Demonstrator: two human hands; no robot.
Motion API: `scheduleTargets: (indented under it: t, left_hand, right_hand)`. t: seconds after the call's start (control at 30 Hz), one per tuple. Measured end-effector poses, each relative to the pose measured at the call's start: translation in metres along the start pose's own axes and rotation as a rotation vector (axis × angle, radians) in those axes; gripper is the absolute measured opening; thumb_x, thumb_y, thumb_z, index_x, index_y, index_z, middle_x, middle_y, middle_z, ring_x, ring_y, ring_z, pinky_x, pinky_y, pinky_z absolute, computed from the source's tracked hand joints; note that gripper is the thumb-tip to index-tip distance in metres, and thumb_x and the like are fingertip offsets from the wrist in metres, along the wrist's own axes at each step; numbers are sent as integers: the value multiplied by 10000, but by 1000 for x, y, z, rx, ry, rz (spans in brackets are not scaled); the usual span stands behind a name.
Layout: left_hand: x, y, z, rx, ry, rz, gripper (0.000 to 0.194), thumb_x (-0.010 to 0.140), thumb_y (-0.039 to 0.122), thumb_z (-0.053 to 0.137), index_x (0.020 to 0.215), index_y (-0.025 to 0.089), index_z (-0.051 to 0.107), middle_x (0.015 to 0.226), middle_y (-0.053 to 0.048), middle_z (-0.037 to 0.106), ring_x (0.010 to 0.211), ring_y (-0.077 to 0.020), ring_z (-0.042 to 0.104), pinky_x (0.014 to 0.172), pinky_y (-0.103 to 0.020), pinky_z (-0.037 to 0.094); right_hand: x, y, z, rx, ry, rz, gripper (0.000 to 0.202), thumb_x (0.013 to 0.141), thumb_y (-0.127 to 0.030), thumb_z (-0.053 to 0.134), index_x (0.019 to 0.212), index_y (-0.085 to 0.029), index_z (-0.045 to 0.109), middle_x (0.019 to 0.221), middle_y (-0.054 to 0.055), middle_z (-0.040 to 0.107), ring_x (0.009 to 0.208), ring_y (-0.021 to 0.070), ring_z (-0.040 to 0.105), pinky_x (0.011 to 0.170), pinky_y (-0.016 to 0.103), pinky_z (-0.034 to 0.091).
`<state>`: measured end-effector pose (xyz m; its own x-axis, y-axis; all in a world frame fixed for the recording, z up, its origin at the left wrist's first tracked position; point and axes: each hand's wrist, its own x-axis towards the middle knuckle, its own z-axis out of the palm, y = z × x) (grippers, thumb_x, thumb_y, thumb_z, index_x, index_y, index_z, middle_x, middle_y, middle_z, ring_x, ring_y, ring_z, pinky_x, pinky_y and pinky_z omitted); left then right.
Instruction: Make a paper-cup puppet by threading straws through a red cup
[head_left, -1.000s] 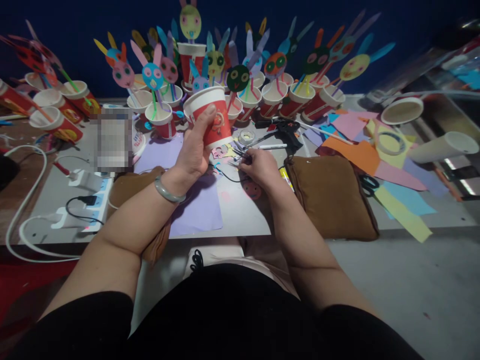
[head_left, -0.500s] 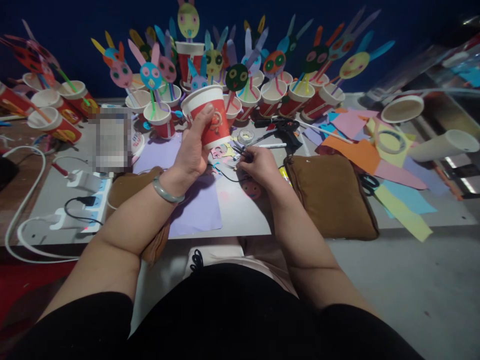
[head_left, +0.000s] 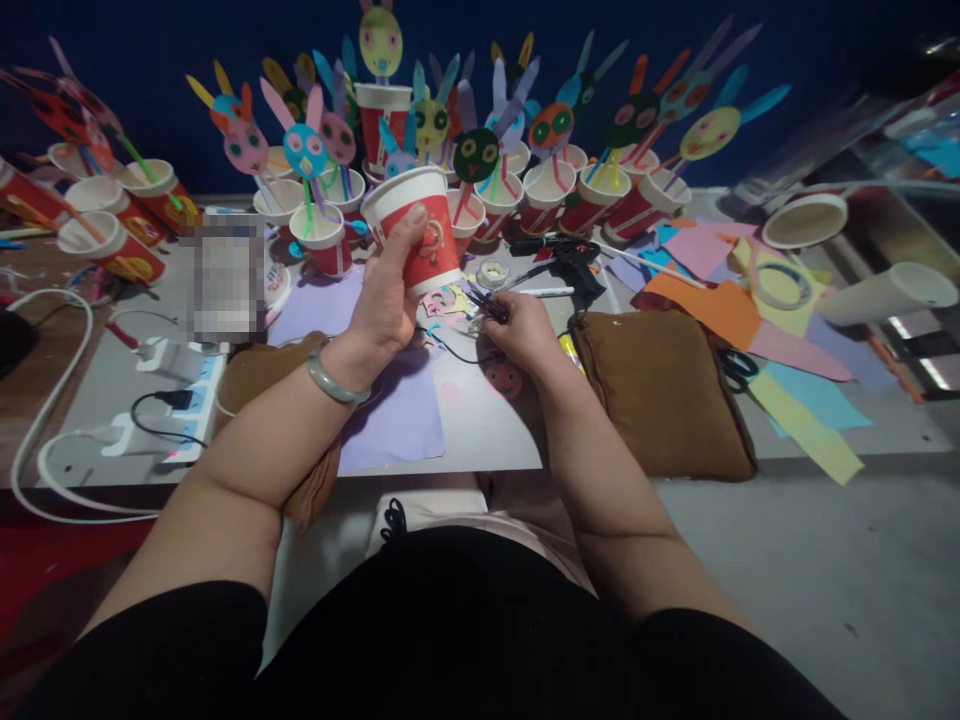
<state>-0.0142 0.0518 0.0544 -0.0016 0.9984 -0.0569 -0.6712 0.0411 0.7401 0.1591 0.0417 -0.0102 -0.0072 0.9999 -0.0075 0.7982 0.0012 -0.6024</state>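
head view: the left hand (head_left: 388, 290) gripped a slightly tilted red-and-white paper cup (head_left: 433, 250) by its side; the cup was held beyond and left of the right hand (head_left: 523, 328), which was closed on a dark implement (head_left: 493, 309), its kind unclear.

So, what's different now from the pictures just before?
Very little. The left hand has shifted the red-and-white paper cup slightly left. The right hand has adjusted its fingers, so more of the dark item in its grip shows. Nothing was visibly taken up or let go. The rabbit-topped cups, black glue gun and purple paper stayed put.
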Motion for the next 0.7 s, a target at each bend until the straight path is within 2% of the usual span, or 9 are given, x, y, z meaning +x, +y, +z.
scheduleTargets:
  t: [0.13,0.33,0.43,0.6,0.67,0.7]
  left_hand:
    - [-1,2,0,-2,-16,18,151,989,251,639,848,214,602,761,31,657,828,-105,663,810,-221,557]
    - [0,1,0,-52,-10,28,146,982,246,657,856,190,609,764,43,637,770,-80,656,813,-222,553]
    - [0,0,0,-49,6,31,125,958,263,695,884,198,618,777,39,644,855,-108,700,885,-248,570]
    - [2,0,-1,-37,2,7,153,961,250,690,844,196,607,755,35,640,872,-105,708,876,-237,581]
    - [2,-1,-1,-61,-25,14,156,982,262,669,851,194,621,784,26,657,983,-116,726,946,-244,571]
    - [2,-2,-1,-69,0,16,149,992,267,651,866,191,627,813,20,670,1053,-133,732,984,-267,566]
  right_hand:
    - [0,2,-1,113,42,-17,102,815,-209,668,914,-193,680,818,53,676,766,212,565,735,330,405]
    - [1,6,2,64,25,-55,32,792,-202,643,816,-204,663,772,39,661,738,205,546,684,322,373]
    - [1,5,3,34,3,-30,35,792,-199,662,816,-193,686,803,58,696,757,208,576,682,313,379]
    - [2,-1,5,-148,3,8,116,801,-159,643,852,-183,744,902,104,760,844,249,627,716,331,386]
    - [2,-1,7,-178,0,-4,140,808,-165,642,886,-186,756,952,115,768,876,261,640,724,334,396]
    - [2,-1,7,-185,6,-11,155,809,-169,641,910,-190,757,971,115,768,884,263,642,724,334,400]
